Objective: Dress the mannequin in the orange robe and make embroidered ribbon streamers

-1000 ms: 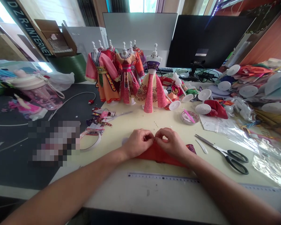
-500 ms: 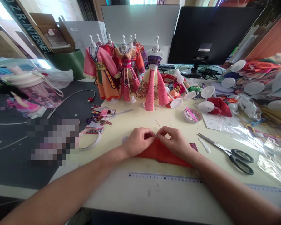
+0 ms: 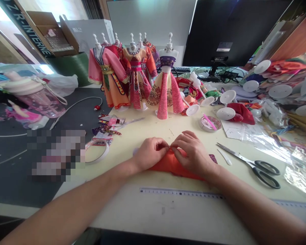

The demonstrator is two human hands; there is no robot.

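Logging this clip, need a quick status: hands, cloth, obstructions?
Left hand pinching red cloth at far edge; right hand at same spot. Cloth partly covered. Scissors apart at right; nothing visibly blocking.

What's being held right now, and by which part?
The left hand pinches the orange-red cloth at its far edge; the right hand is fingering that edge too, its grip unclear.

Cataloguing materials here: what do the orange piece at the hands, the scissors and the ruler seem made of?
Orange piece: probably cloth, softly creased, fairly matte. Scissors: likely steel blades, grey with sheen; smooth black handles, perhaps plastic. Ruler: possibly clear plastic; tabletop seemingly shows through.
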